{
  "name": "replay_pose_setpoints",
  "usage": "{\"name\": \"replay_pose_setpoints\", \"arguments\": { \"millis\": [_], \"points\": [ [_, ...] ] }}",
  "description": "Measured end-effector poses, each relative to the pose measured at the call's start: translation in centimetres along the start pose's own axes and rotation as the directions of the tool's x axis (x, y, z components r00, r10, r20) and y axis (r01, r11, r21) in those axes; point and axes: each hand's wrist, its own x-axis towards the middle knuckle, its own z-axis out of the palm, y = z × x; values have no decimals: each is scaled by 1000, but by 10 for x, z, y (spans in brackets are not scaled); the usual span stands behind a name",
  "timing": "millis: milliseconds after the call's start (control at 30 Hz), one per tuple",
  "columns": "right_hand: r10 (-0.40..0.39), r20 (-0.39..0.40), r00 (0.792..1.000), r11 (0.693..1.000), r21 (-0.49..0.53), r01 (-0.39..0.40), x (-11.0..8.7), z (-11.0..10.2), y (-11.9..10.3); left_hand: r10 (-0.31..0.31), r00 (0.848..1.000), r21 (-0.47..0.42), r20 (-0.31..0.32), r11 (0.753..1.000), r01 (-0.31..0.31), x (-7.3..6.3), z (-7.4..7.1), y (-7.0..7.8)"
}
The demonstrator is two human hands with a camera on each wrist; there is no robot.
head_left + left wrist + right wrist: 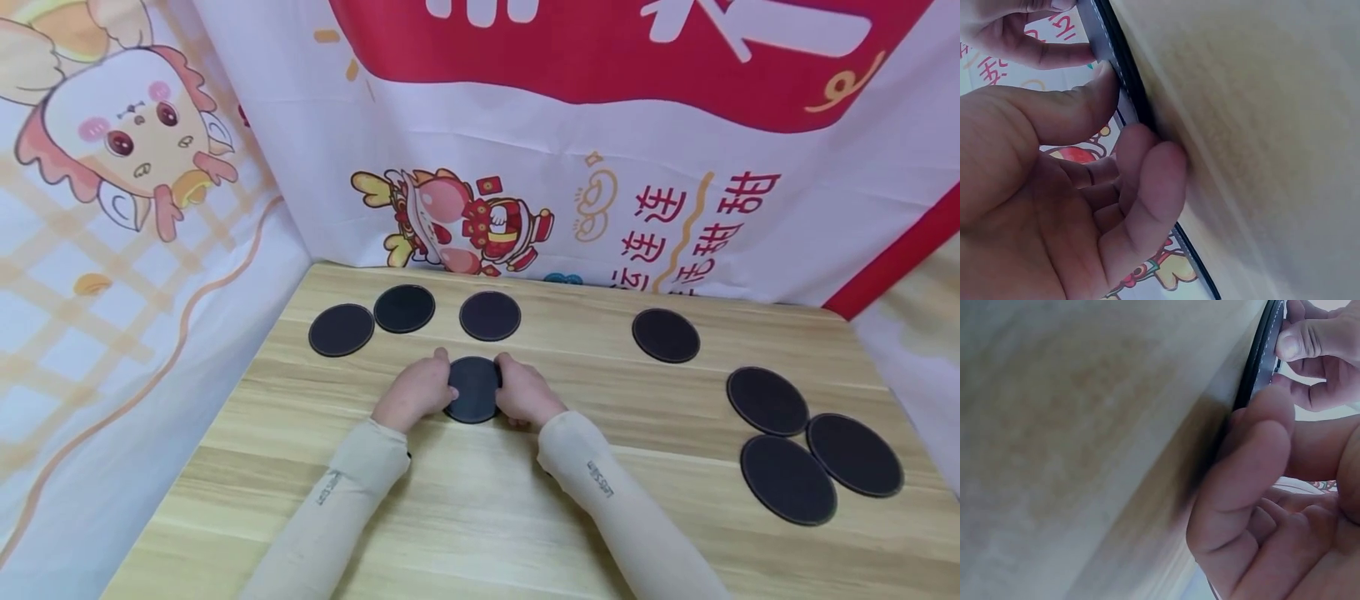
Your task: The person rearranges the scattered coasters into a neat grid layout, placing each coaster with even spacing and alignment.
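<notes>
A round black coaster (474,393) with a stitched rim lies between both hands near the middle of the wooden table. My left hand (418,388) pinches its left edge, thumb on top and fingertips at the underside. On the opposite edge, my right hand (525,392) grips it with curled fingers. Seen from the left wrist, the dark coaster edge (1124,59) stands close over the tabletop, with the thumb pressed to its upper face. In the right wrist view, the stitched rim (1265,362) runs between the two hands; the right fingers hide its near part.
Behind the hands lie a coaster (490,316) and two more at the back left, one a dark coaster (341,330). To the right are a lone coaster (665,335) and a cluster including a coaster (788,480). A printed cloth (525,125) hangs along the table's back edge.
</notes>
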Motion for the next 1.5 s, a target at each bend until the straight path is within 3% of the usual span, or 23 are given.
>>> {"name": "replay_pose_setpoints", "arguments": {
  "millis": [267, 433, 533, 633, 700, 867, 967, 1100, 1233, 1500],
  "points": [
    [-32, 16, 999, 999, -35, 33, 3, -4, 5, -27, 999, -16, 47, 999, 28, 2, -9, 5],
    [-28, 82, 996, 998, -59, 32, 3, -9, 4, -46, 995, 16, 89, 999, 44, 4, -15, 5],
    [-15, 111, 994, 998, -56, 21, 5, -15, 5, -68, 995, 50, 76, 997, 64, 8, -19, 3],
    [3, 76, 997, 998, -66, 2, 11, -25, 8, -67, 998, 40, 12, 997, 67, 17, -28, 4],
    [9, 12, 1000, 998, -66, -8, 17, -32, 12, -55, 998, -1, -39, 998, 55, 26, -34, 5],
    [45, -117, 992, 999, -24, -48, 42, -54, 23, -26, 992, -105, -119, 994, 14, 56, -42, 12],
    [87, -145, 986, 996, 27, -84, 61, -63, 26, -45, 992, -121, -118, 992, 30, 74, -40, 16],
    [100, -148, 984, 994, 62, -92, 78, -67, 25, -98, 993, -86, -70, 992, 92, 88, -32, 21],
    [117, -132, 984, 992, 66, -110, 85, -68, 20, -120, 991, -63, -58, 991, 117, 95, -26, 28],
    [138, -140, 980, 990, 37, -134, 91, -68, 15, -135, 988, -134, -73, 983, 125, 100, -25, 42]
  ]
}}
